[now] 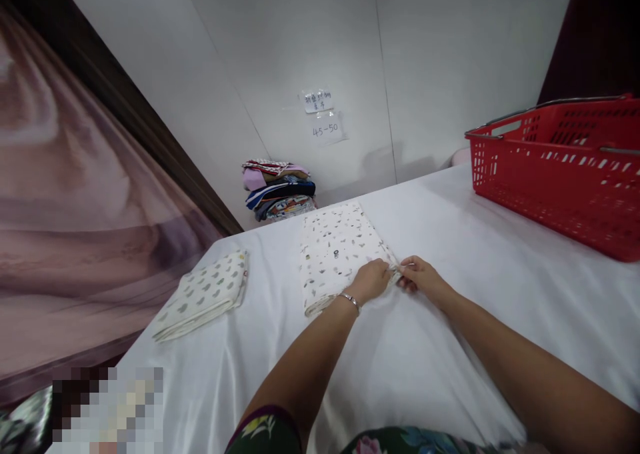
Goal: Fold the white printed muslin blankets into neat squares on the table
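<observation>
A white cloth with a small scattered print (pixel 340 234) lies folded in layers on the white-covered table. At its near right corner, my left hand (pixel 373 279) and my right hand (pixel 417 274) are close together, fingers closed on the cloth's edge. The cloth bunches up a little between them. A bracelet circles my left wrist. To the left lies a second folded white cloth with a grey-green leaf-like print (pixel 205 291), which neither hand touches.
A red plastic basket (pixel 550 187) with metal handles stands at the right. Beyond the far edge is a stack of folded fabrics (pixel 280 191) against the wall. A pink curtain (pixel 75 194) hangs at the left. Paper labels (pixel 326 129) are taped to the wall.
</observation>
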### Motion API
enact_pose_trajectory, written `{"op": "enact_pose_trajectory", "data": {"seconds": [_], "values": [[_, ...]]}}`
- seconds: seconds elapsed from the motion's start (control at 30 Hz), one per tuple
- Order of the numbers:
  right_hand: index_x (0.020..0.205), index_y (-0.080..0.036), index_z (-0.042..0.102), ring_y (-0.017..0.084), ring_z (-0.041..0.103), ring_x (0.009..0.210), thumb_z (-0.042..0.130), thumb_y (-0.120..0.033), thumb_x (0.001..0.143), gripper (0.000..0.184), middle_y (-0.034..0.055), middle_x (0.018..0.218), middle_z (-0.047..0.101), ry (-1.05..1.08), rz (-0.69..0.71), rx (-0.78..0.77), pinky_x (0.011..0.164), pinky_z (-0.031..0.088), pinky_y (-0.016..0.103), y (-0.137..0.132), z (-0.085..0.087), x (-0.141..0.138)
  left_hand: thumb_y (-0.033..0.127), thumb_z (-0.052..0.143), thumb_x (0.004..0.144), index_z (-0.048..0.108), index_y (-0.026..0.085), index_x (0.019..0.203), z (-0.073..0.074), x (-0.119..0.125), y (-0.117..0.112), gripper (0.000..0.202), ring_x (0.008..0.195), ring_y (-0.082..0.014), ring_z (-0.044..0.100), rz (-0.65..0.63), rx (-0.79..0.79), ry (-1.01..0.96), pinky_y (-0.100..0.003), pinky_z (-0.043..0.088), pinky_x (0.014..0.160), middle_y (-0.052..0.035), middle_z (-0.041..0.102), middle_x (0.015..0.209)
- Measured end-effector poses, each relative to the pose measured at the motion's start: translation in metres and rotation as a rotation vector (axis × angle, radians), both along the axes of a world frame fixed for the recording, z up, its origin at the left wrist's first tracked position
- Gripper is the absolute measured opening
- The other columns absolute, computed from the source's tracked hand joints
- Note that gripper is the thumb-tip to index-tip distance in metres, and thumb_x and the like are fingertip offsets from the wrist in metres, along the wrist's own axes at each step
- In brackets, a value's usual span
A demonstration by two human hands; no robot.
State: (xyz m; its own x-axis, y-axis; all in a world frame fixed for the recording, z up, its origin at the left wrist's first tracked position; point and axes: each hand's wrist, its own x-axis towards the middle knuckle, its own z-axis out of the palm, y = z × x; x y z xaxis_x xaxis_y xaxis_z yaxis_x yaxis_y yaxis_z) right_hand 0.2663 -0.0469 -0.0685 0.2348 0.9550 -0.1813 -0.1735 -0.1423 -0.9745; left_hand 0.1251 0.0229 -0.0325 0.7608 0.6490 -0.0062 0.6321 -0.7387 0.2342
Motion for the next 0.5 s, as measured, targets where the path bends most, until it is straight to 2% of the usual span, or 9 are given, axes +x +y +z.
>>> {"op": "enact_pose_trajectory", "data": {"seconds": [0.3, 0.5], "values": [[0.084, -0.02, 0.044, 0.01, 0.051, 0.045, 0.065, -0.039, 0.07, 0.031, -0.0027, 0.056, 0.059, -0.073, 0.005, -0.029, 0.04, 0.037, 0.02, 0.0011, -0.0005, -0.0004, 0.03, 0.033, 0.092, 0.057, 0.017, 0.083, -0.003, 0.0, -0.0011, 0.028, 0.081, -0.0154, 0.056, 0.015, -0.001, -0.017, -0.026, 0.043, 0.073, -0.0037, 0.059, 0.086], [0.085, -0.021, 0.045, 0.01, 0.048, 0.041, 0.063, -0.029, 0.066, 0.027, -0.0044, 0.053, 0.057, -0.091, -0.01, -0.035, 0.036, 0.033, 0.019, 0.0036, -0.0028, -0.0008, 0.029, 0.034, 0.092, 0.057, 0.017, 0.084, -0.0018, 0.0005, -0.0017, 0.027, 0.08, -0.0149, 0.056, 0.019, 0.027, 0.007, -0.026, 0.043, 0.072, -0.0034, 0.059, 0.086]]}}
